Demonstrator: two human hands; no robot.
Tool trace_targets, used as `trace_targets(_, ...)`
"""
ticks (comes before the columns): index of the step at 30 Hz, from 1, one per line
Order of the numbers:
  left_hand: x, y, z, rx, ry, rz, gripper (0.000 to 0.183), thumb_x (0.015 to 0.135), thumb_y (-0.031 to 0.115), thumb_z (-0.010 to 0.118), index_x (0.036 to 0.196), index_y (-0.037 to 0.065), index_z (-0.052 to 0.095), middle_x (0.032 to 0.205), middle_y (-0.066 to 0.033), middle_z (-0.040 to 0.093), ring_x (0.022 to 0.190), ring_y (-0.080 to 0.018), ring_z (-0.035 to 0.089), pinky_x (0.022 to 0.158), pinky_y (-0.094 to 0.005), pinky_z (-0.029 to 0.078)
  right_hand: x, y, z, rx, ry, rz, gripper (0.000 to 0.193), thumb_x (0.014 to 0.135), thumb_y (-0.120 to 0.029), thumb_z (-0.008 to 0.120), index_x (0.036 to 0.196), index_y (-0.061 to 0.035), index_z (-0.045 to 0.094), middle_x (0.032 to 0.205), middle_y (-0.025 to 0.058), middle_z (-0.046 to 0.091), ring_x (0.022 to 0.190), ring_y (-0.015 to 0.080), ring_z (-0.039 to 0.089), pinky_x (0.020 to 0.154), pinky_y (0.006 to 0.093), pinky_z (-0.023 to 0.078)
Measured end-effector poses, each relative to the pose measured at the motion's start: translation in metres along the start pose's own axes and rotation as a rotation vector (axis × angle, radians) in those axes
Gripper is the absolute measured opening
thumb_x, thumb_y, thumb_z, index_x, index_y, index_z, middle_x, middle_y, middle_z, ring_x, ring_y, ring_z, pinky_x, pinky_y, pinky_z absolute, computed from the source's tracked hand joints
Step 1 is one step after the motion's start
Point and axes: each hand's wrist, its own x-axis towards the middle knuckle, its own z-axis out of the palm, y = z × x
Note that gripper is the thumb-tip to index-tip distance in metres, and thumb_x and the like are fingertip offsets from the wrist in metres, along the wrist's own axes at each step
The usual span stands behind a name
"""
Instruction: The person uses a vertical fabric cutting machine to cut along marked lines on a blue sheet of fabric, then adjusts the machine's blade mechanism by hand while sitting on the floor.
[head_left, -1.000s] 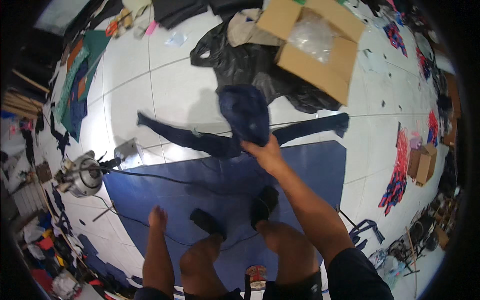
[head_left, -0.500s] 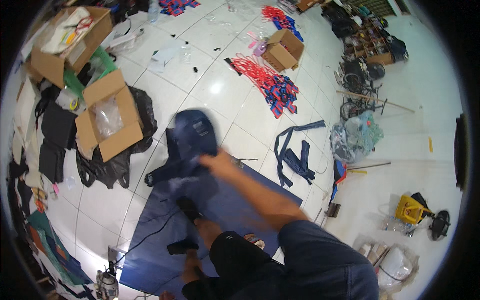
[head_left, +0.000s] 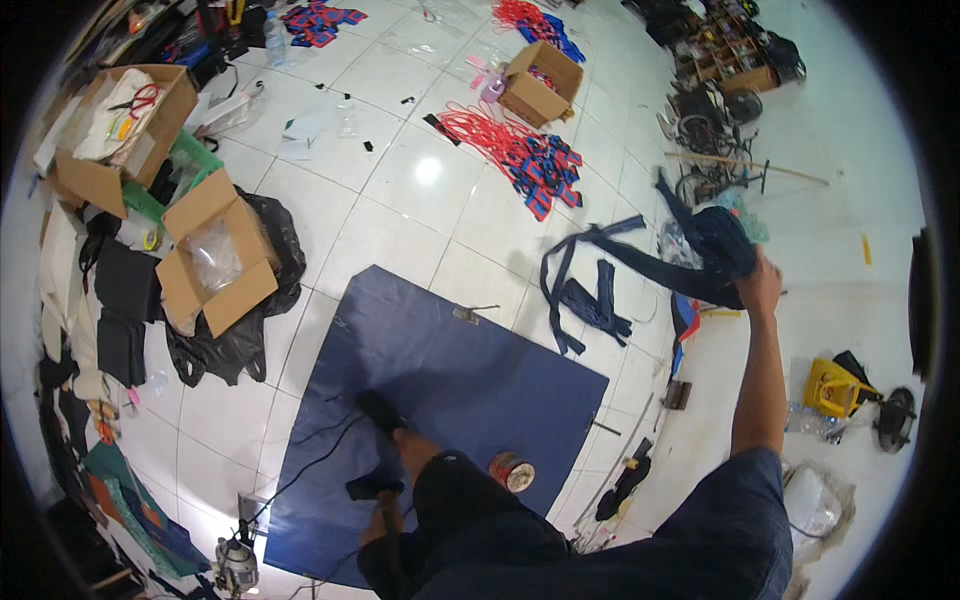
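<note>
My right hand (head_left: 760, 283) is raised out to the right, shut on a bundle of dark blue cloth (head_left: 722, 243). A long strap of that cloth trails left from it toward a heap of dark blue strips (head_left: 590, 297) on the white tiles. I sit on a dark blue mat (head_left: 440, 370), with my legs and black-socked feet (head_left: 376, 410) stretched over it. My left hand does not show. A red roll of tape (head_left: 510, 470) lies on the mat beside my knee.
An open cardboard box (head_left: 215, 258) sits on black bags left of the mat, with more boxes (head_left: 130, 120) behind it. Red and blue lanyards (head_left: 520, 150) and a small box (head_left: 540, 82) lie farther off. A corded power tool (head_left: 235, 568) stands near the mat's corner, and a yellow case (head_left: 833, 385) is at right.
My view has turned to the right. My right hand has swung the dark blue cloth from over the mat out to the right and lifted it above the floor.
</note>
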Motion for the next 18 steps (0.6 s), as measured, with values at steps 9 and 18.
trace_targets(9, 0.035, 0.025, 0.014, -0.166, 0.046, 0.002, 0.043, 0.093, 0.036, 0.058, 0.129, 0.016, 0.05, 0.115, -0.0068, 0.06, 0.096, -0.0259, 0.061, 0.074, -0.0415, 0.052, -0.113, -0.127, 0.217, 0.432, -0.772, -0.3, 0.073, 0.08, -0.048, 0.068, 0.135, -0.0038, 0.047, 0.125, 0.0228, 0.058, 0.118, 0.0349, 0.054, 0.1, 0.0408, 0.042)
trace_targets(18, 0.019, 0.011, 0.072, -0.258, 0.098, 0.058, 0.028, 0.093, 0.034, 0.054, 0.093, 0.007, 0.058, 0.069, -0.002, 0.058, 0.066, -0.0162, 0.059, 0.056, -0.0275, 0.047, -0.372, -0.368, 0.093, 0.774, -1.339, -1.034, 0.062, 0.087, -0.048, 0.062, 0.131, -0.0055, 0.051, 0.122, 0.0197, 0.06, 0.112, 0.034, 0.058, 0.096, 0.0418, 0.045)
